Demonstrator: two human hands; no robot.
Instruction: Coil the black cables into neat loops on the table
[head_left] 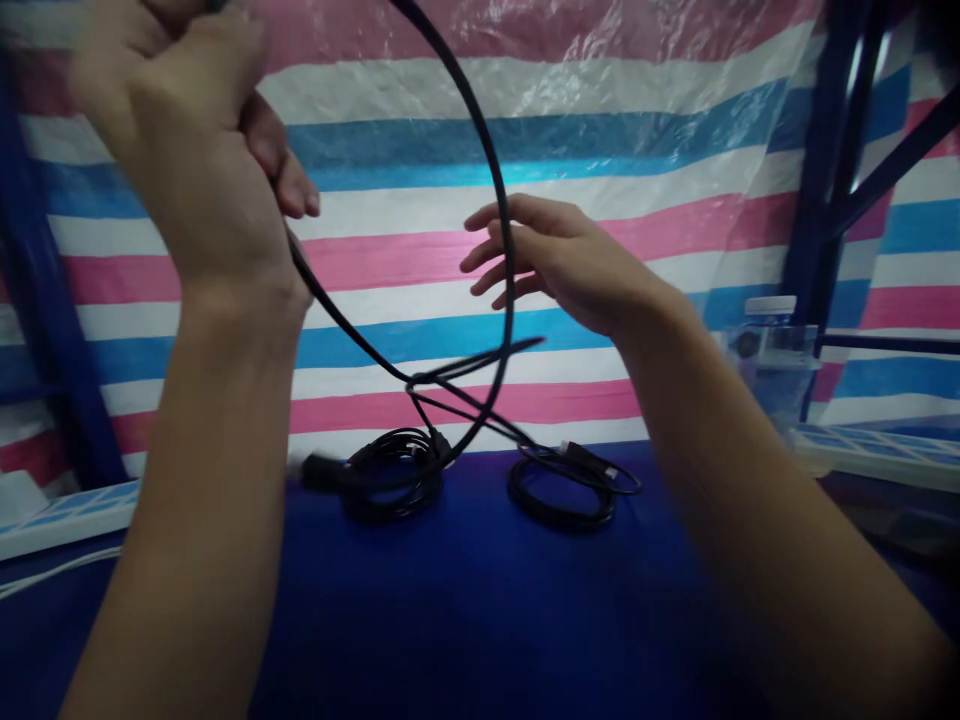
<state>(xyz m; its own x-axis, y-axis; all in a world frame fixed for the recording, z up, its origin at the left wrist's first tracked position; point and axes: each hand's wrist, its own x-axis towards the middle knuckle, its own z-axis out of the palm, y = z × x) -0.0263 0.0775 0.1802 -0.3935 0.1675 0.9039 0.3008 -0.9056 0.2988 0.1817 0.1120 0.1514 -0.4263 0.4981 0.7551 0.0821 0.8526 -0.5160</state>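
Note:
My left hand (187, 130) is raised at the upper left, its fingers closed round a black cable (491, 160). From that hand the cable runs up out of view and curves back down in a big loop. A blurred plug (322, 472) hangs at its lower end. Another stretch goes from below my left wrist to a loose crossing in the middle. My right hand (547, 245) is beside the loop with its fingers apart and bent slightly; whether they touch the cable I cannot tell. Behind lie two coiled black cables, one left (394, 505) and one right (562, 510).
The coils rest on a dark blue tabletop (465, 620). Behind it hangs a striped plastic sheet (390, 230) between blue metal posts (832, 120). A capped bottle (772, 350) stands at right, near a white-edged tray (885, 455). White cords (60, 572) lie at left.

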